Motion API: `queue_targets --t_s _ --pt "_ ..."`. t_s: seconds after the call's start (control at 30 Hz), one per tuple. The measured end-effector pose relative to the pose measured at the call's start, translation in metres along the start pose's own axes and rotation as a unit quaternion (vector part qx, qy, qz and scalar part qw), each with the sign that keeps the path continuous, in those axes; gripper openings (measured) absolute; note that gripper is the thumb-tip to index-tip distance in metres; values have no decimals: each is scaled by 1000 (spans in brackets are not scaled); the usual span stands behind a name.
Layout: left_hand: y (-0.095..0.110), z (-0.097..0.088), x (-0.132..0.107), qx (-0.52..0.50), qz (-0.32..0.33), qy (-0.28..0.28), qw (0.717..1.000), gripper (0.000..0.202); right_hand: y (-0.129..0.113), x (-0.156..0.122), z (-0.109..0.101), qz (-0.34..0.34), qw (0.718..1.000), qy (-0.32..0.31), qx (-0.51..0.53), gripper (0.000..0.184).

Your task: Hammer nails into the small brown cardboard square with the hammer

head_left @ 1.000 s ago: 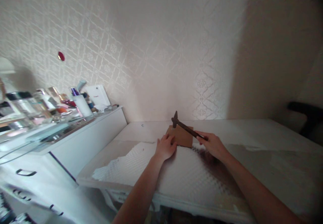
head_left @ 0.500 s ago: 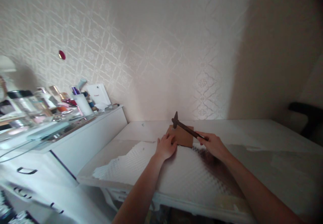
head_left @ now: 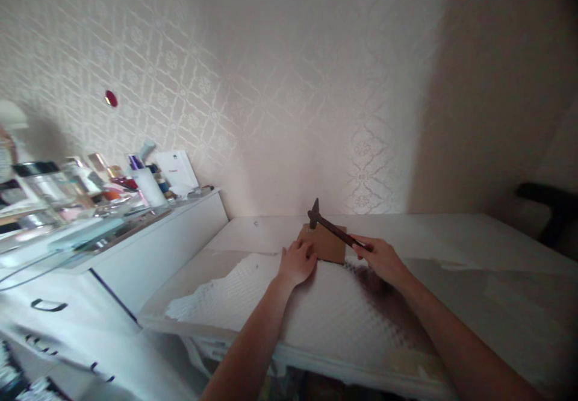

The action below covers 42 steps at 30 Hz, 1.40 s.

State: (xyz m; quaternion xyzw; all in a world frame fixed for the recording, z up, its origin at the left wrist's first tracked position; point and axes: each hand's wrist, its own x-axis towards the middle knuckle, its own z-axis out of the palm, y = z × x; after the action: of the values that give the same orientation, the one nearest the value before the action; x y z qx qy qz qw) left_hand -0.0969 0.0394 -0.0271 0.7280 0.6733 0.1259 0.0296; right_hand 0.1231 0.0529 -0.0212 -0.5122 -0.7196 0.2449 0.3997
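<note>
My right hand (head_left: 377,256) is wrapped round the dark handle of a hammer (head_left: 334,230). The hammer's head is at the upper left of a flat brown square piece (head_left: 332,247), which looks like cardboard or thin board. My left hand (head_left: 297,264) grips the left side of that piece, fingers bent at its edge and thumb near the front corner. A small pale spot shows just under the hammer head; I cannot make out what it is. The piece lies at the far edge of a white textured sheet (head_left: 244,286).
A white table (head_left: 451,238) extends to the patterned wall. To the left, a white drawer cabinet (head_left: 149,238) carries bottles, a white box (head_left: 177,169) and several small items. At the far right is a dark chair part (head_left: 548,199).
The hammer head has shifted only very slightly over the brown piece. Both hands keep almost the same place.
</note>
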Motion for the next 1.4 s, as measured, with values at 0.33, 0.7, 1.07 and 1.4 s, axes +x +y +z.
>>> queue_targets --t_s 0.33,0.7,1.07,1.4 --pt "0 0 0 -5 -2 0 1000 46 4 1 2 -2 1000 7 -12 44" --pt "1 -1 -1 -20 1 4 1000 44 2 1 1 23 1000 -7 -4 45" --pt "1 0 0 -14 -3 2 1000 44 3 1 2 12 1000 3 -23 43" --pt "2 -2 -1 -13 -4 -1 1000 45 -1 -1 -1 0 998 7 -66 42"
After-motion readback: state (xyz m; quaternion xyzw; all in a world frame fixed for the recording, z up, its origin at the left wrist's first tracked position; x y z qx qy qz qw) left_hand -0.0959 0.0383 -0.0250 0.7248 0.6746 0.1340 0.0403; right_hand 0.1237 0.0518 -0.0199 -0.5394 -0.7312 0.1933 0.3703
